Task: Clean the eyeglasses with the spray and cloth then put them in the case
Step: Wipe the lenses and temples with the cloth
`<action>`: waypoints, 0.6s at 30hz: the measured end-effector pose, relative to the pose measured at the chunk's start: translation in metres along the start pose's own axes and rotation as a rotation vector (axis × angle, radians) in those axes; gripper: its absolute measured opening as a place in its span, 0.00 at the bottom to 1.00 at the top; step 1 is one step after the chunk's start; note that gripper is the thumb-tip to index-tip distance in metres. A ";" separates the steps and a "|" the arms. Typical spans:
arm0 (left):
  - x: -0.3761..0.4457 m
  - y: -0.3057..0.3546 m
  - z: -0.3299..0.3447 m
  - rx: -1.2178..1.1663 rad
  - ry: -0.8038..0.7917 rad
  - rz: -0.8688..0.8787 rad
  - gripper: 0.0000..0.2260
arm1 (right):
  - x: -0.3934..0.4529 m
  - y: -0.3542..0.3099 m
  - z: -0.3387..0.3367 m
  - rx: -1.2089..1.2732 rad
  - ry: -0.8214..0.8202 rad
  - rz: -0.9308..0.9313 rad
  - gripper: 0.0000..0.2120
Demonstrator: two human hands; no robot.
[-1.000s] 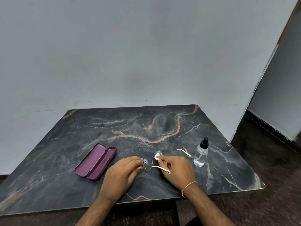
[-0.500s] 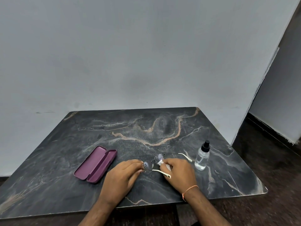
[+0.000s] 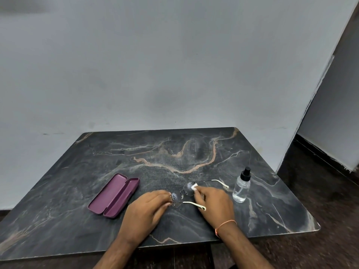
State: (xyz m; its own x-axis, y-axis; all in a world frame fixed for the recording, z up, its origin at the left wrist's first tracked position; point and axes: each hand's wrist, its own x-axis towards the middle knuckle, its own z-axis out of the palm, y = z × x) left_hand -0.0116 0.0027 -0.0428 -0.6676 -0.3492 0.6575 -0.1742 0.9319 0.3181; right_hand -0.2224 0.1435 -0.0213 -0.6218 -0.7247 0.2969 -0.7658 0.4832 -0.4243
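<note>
Thin-framed eyeglasses with white temple tips lie unfolded near the table's front middle. My left hand pinches the frame at the left lens. My right hand pinches a small white cloth and holds it against the right lens, which shows droplets. A clear spray bottle with a black nozzle stands upright just right of my right hand. The purple glasses case lies open to the left of my left hand, nothing inside it.
The dark marble table has a grey wall behind it. Its right and front edges drop to a dark floor.
The view has tilted up slightly. My right hand has slid the cloth a little across the right lens; my left hand keeps its hold on the frame.
</note>
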 end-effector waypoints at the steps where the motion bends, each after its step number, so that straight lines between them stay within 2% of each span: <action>1: 0.000 0.000 -0.001 0.001 -0.002 0.002 0.08 | 0.000 0.000 0.000 0.000 -0.007 -0.010 0.16; 9: -0.002 -0.003 0.002 -0.006 -0.003 0.003 0.10 | -0.005 -0.002 -0.003 0.141 -0.039 -0.037 0.13; 14: -0.002 -0.005 0.004 -0.015 -0.008 0.005 0.09 | 0.000 0.001 0.002 0.074 0.012 -0.013 0.15; 18: -0.002 -0.005 0.004 -0.015 -0.013 0.007 0.09 | -0.003 0.000 0.001 0.151 -0.021 -0.029 0.13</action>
State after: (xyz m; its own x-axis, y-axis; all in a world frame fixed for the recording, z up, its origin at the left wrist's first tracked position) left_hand -0.0123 -0.0012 -0.0480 -0.6785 -0.3412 0.6505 -0.1584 0.9327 0.3240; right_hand -0.2203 0.1453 -0.0236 -0.5953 -0.7479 0.2938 -0.7490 0.3841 -0.5398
